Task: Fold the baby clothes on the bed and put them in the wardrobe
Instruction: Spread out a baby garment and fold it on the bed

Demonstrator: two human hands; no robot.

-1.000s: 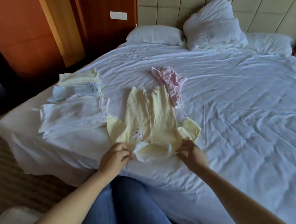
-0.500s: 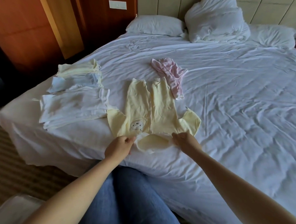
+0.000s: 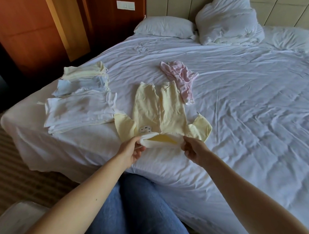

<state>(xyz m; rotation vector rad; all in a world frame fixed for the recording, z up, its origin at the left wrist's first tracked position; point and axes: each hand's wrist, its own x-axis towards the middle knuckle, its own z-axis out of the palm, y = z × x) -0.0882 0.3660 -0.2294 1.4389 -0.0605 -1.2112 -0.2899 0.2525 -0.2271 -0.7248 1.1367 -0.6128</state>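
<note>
Left hand (image 3: 132,151) and right hand (image 3: 193,148) pinch the hood of a yellow romper (image 3: 158,109); fingertips hidden in fabric.

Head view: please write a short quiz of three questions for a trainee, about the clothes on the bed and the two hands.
1. True or false: the pink garment lies folded on the stack.
2. What do the left hand and the right hand pinch? A. the romper B. the pink garment C. the stack
3. Fill in: seen from the camera, the stack lies to the ___ of the romper.

Key
1. False: it lies crumpled on the bed, beyond the romper.
2. A, at its near end.
3. left
</note>
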